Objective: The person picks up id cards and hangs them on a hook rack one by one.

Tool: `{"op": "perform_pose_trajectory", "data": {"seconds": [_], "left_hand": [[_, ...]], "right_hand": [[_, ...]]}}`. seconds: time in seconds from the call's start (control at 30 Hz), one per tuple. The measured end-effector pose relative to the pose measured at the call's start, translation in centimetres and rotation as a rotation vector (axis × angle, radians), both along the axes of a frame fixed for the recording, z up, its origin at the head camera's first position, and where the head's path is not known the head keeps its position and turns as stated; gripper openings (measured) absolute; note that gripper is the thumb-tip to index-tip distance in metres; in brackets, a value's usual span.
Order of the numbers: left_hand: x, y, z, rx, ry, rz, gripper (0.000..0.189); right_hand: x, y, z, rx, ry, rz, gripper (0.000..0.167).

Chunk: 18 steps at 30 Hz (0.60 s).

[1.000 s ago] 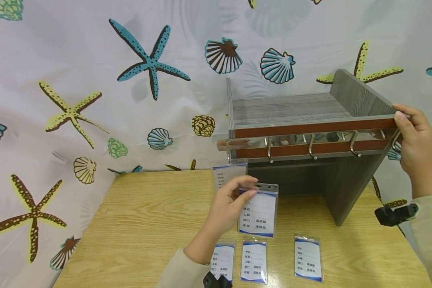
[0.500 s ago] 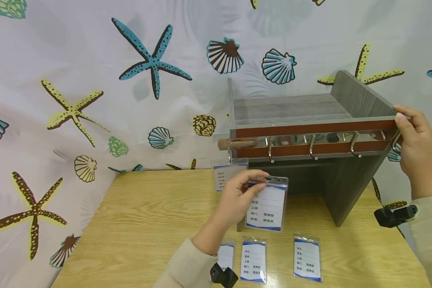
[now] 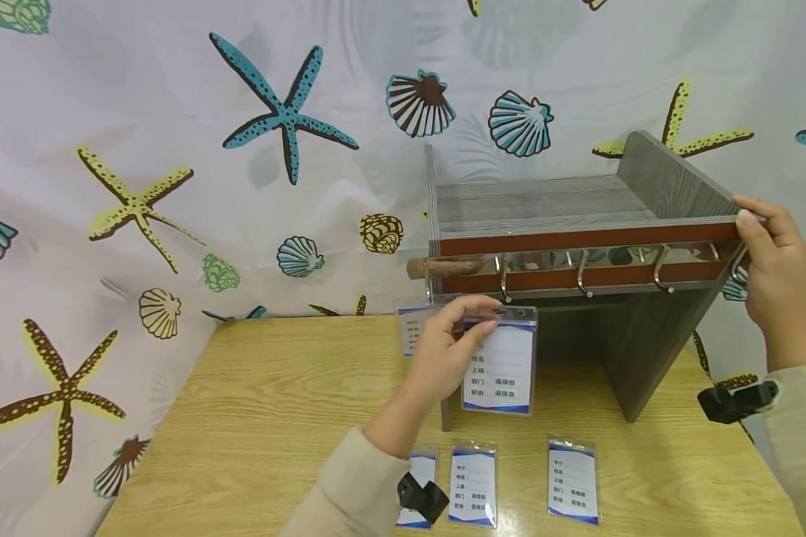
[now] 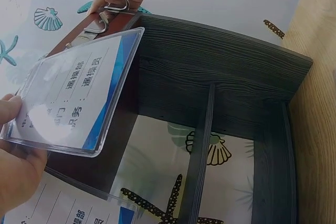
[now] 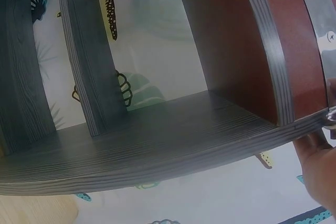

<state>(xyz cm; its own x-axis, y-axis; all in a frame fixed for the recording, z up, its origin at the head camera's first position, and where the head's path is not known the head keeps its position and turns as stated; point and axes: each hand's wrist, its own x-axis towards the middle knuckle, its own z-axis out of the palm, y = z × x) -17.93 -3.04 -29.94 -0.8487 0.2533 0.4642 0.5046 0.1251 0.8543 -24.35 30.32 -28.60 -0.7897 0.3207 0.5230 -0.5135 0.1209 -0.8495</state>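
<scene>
My left hand (image 3: 451, 343) pinches a badge in a clear plastic sleeve (image 3: 499, 365) by its top edge, just below the second hook (image 3: 504, 279) from the left. Blue bands and printed lines show on its white card. A second badge (image 3: 410, 328) hangs under the leftmost hook (image 3: 426, 282), partly behind my left hand. My right hand (image 3: 775, 261) grips the front right corner of the grey wooden shelf (image 3: 544, 201), beside the rightmost hook. In the left wrist view the held badge (image 4: 79, 90) overlaps the shelf's front, with thumb and fingers on its edge.
Three more badges lie on the wooden table (image 3: 275, 403) in front of the shelf: one at the right (image 3: 573, 481), one in the middle (image 3: 473, 485), one (image 3: 419, 477) partly behind my left wrist. A patterned cloth (image 3: 242, 209) hangs behind the table.
My left hand has moved right and up with the badge, from beside the hanging badge to under the second hook. My right hand has kept its place on the shelf corner.
</scene>
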Motion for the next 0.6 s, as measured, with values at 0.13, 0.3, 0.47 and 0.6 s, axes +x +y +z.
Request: {"op": "perform_pose_trajectory", "data": {"seconds": [0.13,0.3,0.47,0.6], "left_hand": [[-0.4,0.3,0.0,-0.006,0.004,0.011,0.020],[-1.7,0.7,-1.1,0.014,0.011,0.018,0.021],[-2.5,1.0,-1.7,0.004,0.023,0.031,0.021],[-2.5,1.2,-1.6,0.015,0.019,0.021,0.020]], "right_hand": [[-0.1,0.1,0.0,-0.041,0.021,0.026,0.029],[-0.2,0.1,0.1,-0.082,0.042,0.054,0.028],[-0.3,0.2,0.0,-0.076,0.044,0.057,0.029],[-0.3,0.2,0.0,-0.075,0.045,0.060,0.028]]}}
